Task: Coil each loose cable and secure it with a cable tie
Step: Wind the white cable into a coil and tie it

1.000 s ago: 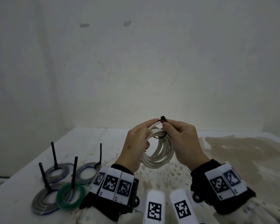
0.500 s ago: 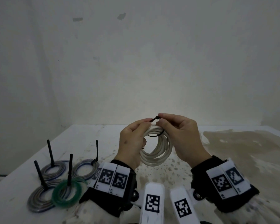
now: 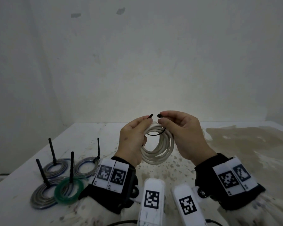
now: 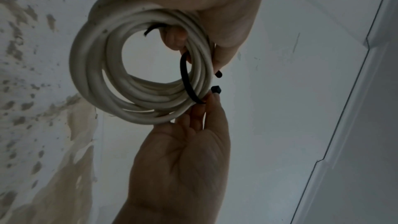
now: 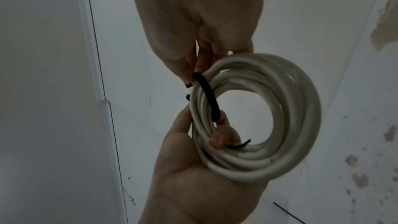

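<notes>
Both hands hold a white cable coil [image 3: 157, 154] in the air above the table. A black cable tie [image 3: 155, 134] passes under several strands at the top of the coil. My left hand [image 3: 145, 121] has its fingers through the coil [image 5: 301, 108] and pinches the tie's tail end. My right hand [image 3: 163, 119] pinches the tie's head end between thumb and forefinger. The two ends stand a small gap apart above the coil. In the left wrist view the tie [image 4: 186, 77] curves round the strands of the coil [image 4: 96, 67].
At the table's left lie several coiled cables, grey-blue ones [image 3: 55, 167] and a green one [image 3: 69, 190], each with a black tie sticking up. The white table [image 3: 203, 168] is speckled, with a brown stain at the right. A wall stands close behind.
The tie's two ends met between my fingertips before. Now they have come apart, with a small gap between tail and head. The coil stays in my left hand.
</notes>
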